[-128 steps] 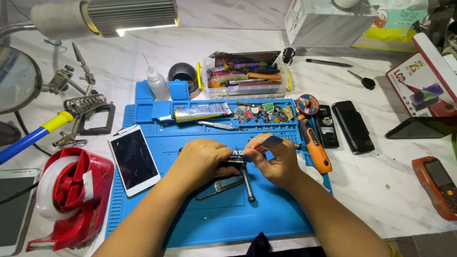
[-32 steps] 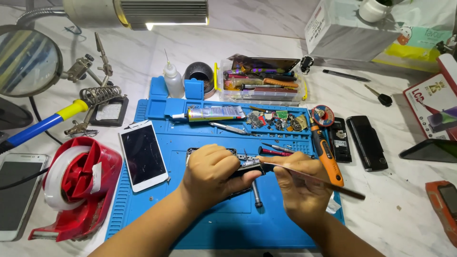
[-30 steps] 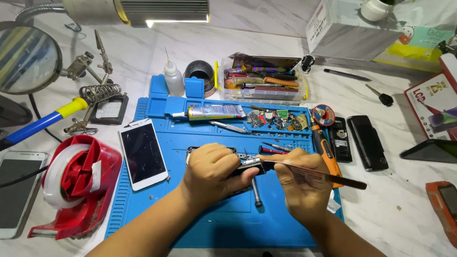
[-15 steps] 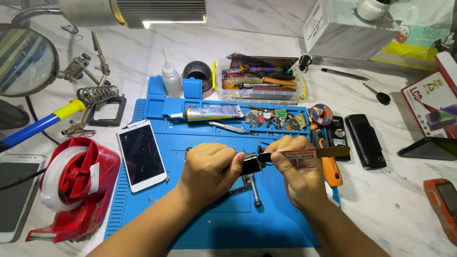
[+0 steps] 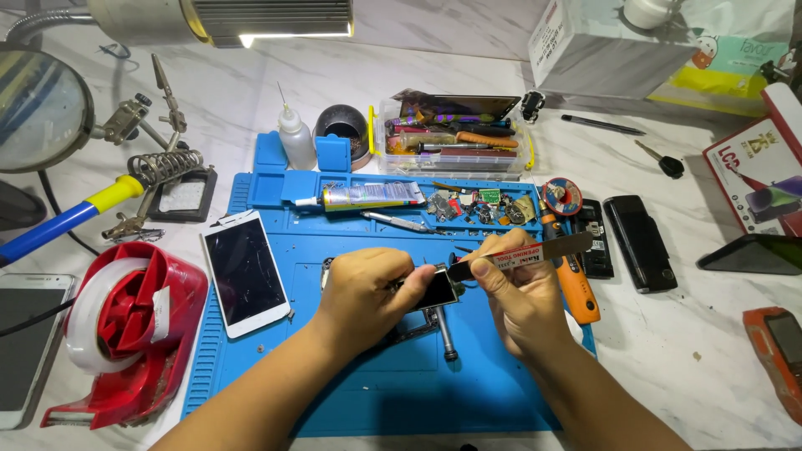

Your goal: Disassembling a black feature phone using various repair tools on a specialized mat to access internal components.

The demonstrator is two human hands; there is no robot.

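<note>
My left hand (image 5: 368, 288) grips a small black phone part (image 5: 436, 289) with a dark glossy face, held just above the blue work mat (image 5: 359, 392). My right hand (image 5: 518, 292) holds a flat metal opening tool (image 5: 522, 253) with a red-and-white label. The tool's tip touches the part's upper right edge. Under my hands lie a metal frame piece and a screwdriver (image 5: 445, 334) on the mat, partly hidden.
A white smartphone (image 5: 244, 271) lies on the mat's left side. A red tape dispenser (image 5: 125, 326) stands further left, beside another phone (image 5: 29, 334). A glue tube (image 5: 368, 196), small parts, an orange screwdriver (image 5: 572, 284), black phones (image 5: 639, 242) and a parts box (image 5: 451, 138) sit behind.
My right hand has turned the metal tool from pointing down-right to nearly level and brought its tip onto the black part's edge. Both hands have risen slightly toward the mat's middle.
</note>
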